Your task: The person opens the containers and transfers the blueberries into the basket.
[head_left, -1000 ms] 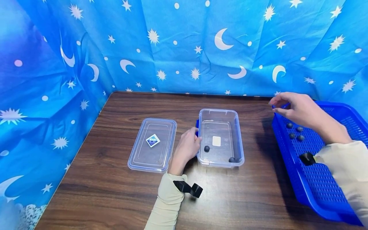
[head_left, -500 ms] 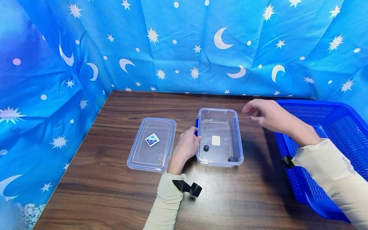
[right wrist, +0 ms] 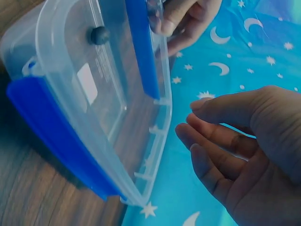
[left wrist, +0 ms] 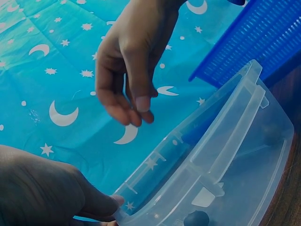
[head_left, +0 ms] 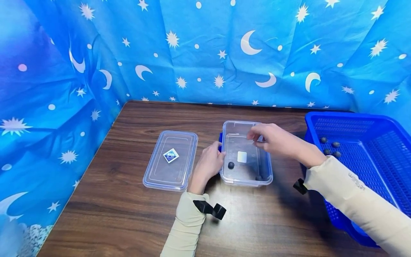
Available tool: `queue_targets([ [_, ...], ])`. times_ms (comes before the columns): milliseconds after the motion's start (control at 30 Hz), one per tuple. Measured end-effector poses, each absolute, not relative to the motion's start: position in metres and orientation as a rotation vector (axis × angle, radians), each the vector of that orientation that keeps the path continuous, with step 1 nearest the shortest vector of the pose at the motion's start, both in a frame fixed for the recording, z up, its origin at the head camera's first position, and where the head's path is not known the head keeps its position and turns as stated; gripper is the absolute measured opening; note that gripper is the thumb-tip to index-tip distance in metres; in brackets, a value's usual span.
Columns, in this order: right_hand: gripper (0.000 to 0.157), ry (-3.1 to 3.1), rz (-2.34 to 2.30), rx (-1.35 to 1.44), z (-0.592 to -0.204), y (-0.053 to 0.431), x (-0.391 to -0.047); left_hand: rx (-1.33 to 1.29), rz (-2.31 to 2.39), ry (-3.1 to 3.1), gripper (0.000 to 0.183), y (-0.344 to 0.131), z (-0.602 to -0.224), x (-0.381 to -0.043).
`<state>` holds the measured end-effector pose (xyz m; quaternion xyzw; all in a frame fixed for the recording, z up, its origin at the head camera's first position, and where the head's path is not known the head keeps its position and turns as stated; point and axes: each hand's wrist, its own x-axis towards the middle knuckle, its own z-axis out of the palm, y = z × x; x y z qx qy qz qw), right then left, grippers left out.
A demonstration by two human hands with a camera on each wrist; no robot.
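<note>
A clear plastic food box [head_left: 247,184] with blue side clips stands uncovered on the table. My left hand [head_left: 210,162] grips its left rim, thumb at the edge. Inside lie two small dark balls: one ball [head_left: 231,165] shows plainly, the other [head_left: 259,177] faintly through the plastic. Over the box's right side hovers my right hand [head_left: 273,139], its fingers loosely bent. In the right wrist view this hand [right wrist: 254,155] shows a gap between thumb and fingers, with nothing held there. A clear lid [head_left: 154,182] with a diamond label lies left of the box.
A blue perforated basket [head_left: 379,121] stands at the right, beneath the right forearm. Several dark balls [head_left: 335,144] sit in its far left part. Behind the wooden table [head_left: 112,214] hangs a blue cloth [head_left: 199,64] with moons and stars.
My right hand has moved left from over the basket, across the table, to above the box. The left hand keeps its grip. Two balls show in the box throughout.
</note>
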<state>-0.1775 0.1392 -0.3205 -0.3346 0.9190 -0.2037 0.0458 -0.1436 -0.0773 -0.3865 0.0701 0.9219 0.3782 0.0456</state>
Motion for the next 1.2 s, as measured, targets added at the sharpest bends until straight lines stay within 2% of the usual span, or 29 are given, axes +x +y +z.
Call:
queue_targets([
  [333,0.021,2.675,-0.661,-1.217,-0.341,0.117,-0.180,0.205,1.146,2.824,0.035,-0.078,-0.387,-0.146],
  [967,0.017,2.578,-0.537,-1.220,-0.373,0.097,-0.177,0.203,1.156,2.809,0.035,-0.076,-0.385,-0.142],
  [1200,0.021,2.581,-0.507,-1.384,-0.388,0.089,-0.176,0.199,1.148,2.817,0.035,-0.076,-0.385,-0.142],
])
